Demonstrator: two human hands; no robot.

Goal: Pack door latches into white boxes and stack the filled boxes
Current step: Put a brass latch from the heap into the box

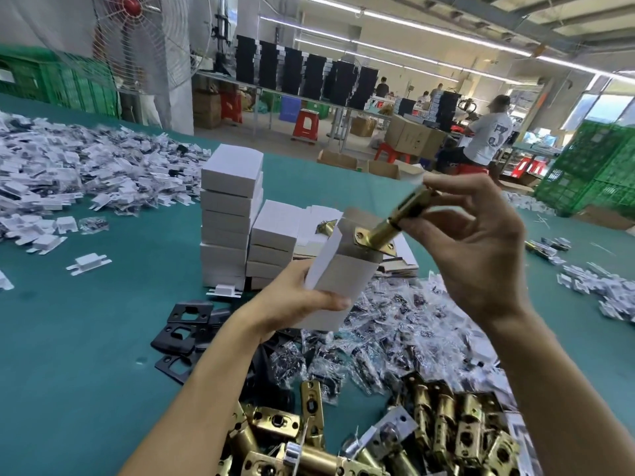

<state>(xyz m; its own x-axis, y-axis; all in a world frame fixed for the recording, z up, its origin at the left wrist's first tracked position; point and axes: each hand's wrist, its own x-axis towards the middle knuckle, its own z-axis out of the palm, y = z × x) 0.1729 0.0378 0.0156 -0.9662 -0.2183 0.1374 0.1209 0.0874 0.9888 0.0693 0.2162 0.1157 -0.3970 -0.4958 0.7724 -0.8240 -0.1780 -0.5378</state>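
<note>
left hand (292, 300) grips an open white box (340, 286) above the tabletop (86, 338), thumb flat across the front face; its other fingers are hidden behind the box. the box is tilted, top flap standing open to the left. right hand (481, 242) pinches a brass latch (388, 228) by its tube w/ curled fingers & thumb. the latch is slanted, w/ its faceplate end lowest, right at the box mouth; can't tell if it's inside yet.

containers: a tall stack of closed white boxes (230, 214) stands behind the left hand, w/ a shorter stack (271, 242) touching its right side. their contents aren't visible. flat box blanks (316, 221) lie just right of those, partly behind the held box.

the latch's upper end is blurred & covered by the fingers. loose brass latches (429, 427) are cut off by the bottom edge. black plates (185, 324) are partly under the left forearm. small bagged parts (395, 324) are too small to make out.
</note>
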